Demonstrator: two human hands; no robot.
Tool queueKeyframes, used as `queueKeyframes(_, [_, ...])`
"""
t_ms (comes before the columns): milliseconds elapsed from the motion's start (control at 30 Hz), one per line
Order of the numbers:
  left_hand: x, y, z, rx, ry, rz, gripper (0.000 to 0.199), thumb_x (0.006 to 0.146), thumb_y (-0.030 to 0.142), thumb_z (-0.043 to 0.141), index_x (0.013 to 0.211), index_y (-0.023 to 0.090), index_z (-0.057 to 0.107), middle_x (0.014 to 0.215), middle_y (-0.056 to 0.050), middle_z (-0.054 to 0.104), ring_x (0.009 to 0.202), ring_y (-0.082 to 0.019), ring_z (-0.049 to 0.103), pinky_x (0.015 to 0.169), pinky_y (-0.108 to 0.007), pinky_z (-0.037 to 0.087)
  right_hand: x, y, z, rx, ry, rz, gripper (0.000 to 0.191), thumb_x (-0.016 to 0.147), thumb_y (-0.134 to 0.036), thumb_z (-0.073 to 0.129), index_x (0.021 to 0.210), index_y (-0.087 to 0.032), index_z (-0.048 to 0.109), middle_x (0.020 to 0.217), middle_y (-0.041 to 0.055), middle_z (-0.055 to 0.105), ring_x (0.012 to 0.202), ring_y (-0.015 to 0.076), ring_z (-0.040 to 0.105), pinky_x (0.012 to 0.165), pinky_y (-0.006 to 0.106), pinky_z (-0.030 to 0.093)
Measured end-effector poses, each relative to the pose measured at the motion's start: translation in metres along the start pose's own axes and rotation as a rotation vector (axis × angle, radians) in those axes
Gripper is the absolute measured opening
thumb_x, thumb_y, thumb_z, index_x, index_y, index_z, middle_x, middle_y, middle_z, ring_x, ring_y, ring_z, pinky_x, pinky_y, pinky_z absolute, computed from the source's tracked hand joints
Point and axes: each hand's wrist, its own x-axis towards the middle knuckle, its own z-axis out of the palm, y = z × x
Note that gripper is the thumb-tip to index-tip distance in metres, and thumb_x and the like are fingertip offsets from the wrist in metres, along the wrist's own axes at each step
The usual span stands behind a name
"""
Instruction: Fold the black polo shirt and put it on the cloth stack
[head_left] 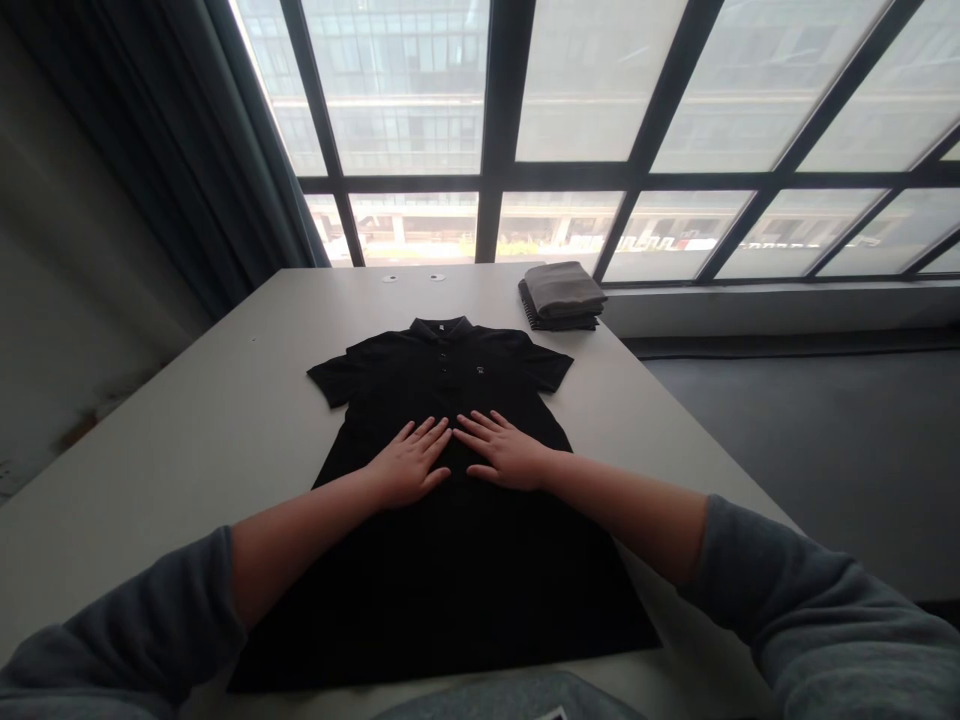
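A black polo shirt (450, 570) lies front up and spread out, its collar at the far end and its hem near my body. Both short sleeves stick out to the sides, and a small light logo shows on the chest. My left hand (411, 462) rests flat on the middle of the shirt, fingers spread. Beside it, my right hand (506, 450) also lies flat on the cloth with its fingers apart. The fingertips of the two hands almost meet. Neither hand grips anything.
The shirt lies on a white table (225, 400). A stack of folded grey and dark clothes (562, 292) sits at the table's far right corner. Behind the table stands a large window (495, 180) with dark frames, and a dark curtain (187, 130) hangs at the left.
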Motion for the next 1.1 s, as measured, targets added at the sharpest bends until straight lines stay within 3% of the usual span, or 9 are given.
queueKeyframes(200, [-0.051,0.014,0.006,0.013,0.004,0.106,0.073,0.107,0.063,0.033,0.170,0.026,0.025,0.176,-0.007,0.020,0.164,-0.027,0.016,0.132,-0.050,0.014,-0.056,-0.024,-0.009,0.101,-0.063,-0.176,0.070,0.102,-0.055,0.059,0.166,-0.042,0.033,0.175,0.0013,0.023,0.163,0.0343,0.013,0.131,0.064,0.008])
queueKeyframes(267, [-0.049,0.015,0.003,0.006,0.026,0.102,0.070,0.108,0.063,0.031,0.169,0.028,0.031,0.174,-0.005,0.027,0.163,-0.026,0.023,0.132,-0.048,0.017,-0.066,-0.030,-0.014,0.148,-0.109,-0.293,0.068,0.101,-0.052,0.062,0.164,-0.046,0.036,0.172,-0.0011,0.032,0.163,0.0329,0.016,0.131,0.064,0.007])
queueKeyframes(367, [-0.018,0.012,-0.009,-0.008,0.071,0.017,0.065,0.109,0.060,0.029,0.162,0.027,0.045,0.170,-0.006,0.040,0.158,-0.026,0.035,0.129,-0.045,0.026,-0.068,-0.031,-0.021,0.214,-0.119,-0.387,0.066,0.101,-0.050,0.063,0.163,-0.044,0.039,0.168,0.0000,0.041,0.161,0.0292,0.026,0.132,0.059,0.013])
queueKeyframes(533, [0.054,0.004,-0.023,0.001,0.094,-0.211,0.071,0.108,0.056,0.030,0.164,0.013,0.041,0.172,-0.015,0.032,0.161,-0.031,0.026,0.131,-0.046,0.022,-0.033,0.000,-0.031,0.164,0.112,-0.195,0.053,0.108,-0.040,0.049,0.160,-0.031,0.050,0.168,0.0050,0.042,0.161,0.0257,0.028,0.132,0.052,0.024])
queueKeyframes(667, [0.079,0.003,-0.011,-0.047,0.041,-0.310,0.075,0.108,0.057,0.026,0.167,0.012,0.032,0.174,-0.016,0.024,0.163,-0.031,0.020,0.131,-0.049,0.020,0.016,0.035,-0.035,0.069,0.177,0.003,0.051,0.108,-0.037,0.045,0.157,-0.023,0.054,0.166,0.0088,0.045,0.159,0.0271,0.032,0.131,0.051,0.026])
queueKeyframes(767, [0.073,0.004,0.001,-0.067,0.035,-0.283,0.077,0.106,0.060,0.027,0.169,0.015,0.027,0.175,-0.014,0.022,0.164,-0.032,0.017,0.132,-0.052,0.017,0.048,0.048,-0.032,0.050,0.108,0.075,0.054,0.107,-0.038,0.045,0.159,-0.022,0.051,0.167,0.0086,0.043,0.158,0.0285,0.034,0.130,0.050,0.028])
queueKeyframes(867, [0.054,0.009,0.006,-0.057,0.031,-0.189,0.082,0.105,0.064,0.029,0.170,0.014,0.024,0.175,-0.015,0.021,0.164,-0.032,0.015,0.132,-0.052,0.015,0.068,0.051,-0.024,0.057,0.049,0.061,0.056,0.107,-0.039,0.043,0.161,-0.022,0.048,0.168,0.0073,0.041,0.158,0.0285,0.033,0.131,0.050,0.026])
queueKeyframes(967, [0.031,0.017,0.007,-0.039,0.004,-0.110,0.085,0.105,0.067,0.028,0.170,0.012,0.025,0.175,-0.016,0.018,0.164,-0.030,0.014,0.133,-0.050,0.014,0.074,0.051,-0.017,0.046,0.055,0.054,0.056,0.108,-0.038,0.039,0.161,-0.023,0.048,0.169,0.0061,0.040,0.159,0.0276,0.033,0.131,0.051,0.024])
queueKeyframes(1100, [0.004,0.026,0.010,-0.018,0.028,-0.039,0.083,0.105,0.068,0.029,0.170,0.019,0.025,0.176,-0.012,0.019,0.164,-0.028,0.014,0.133,-0.048,0.013,0.071,0.056,-0.012,0.017,0.072,0.079,0.056,0.109,-0.040,0.038,0.163,-0.026,0.045,0.170,0.0045,0.037,0.160,0.0268,0.030,0.131,0.051,0.022])
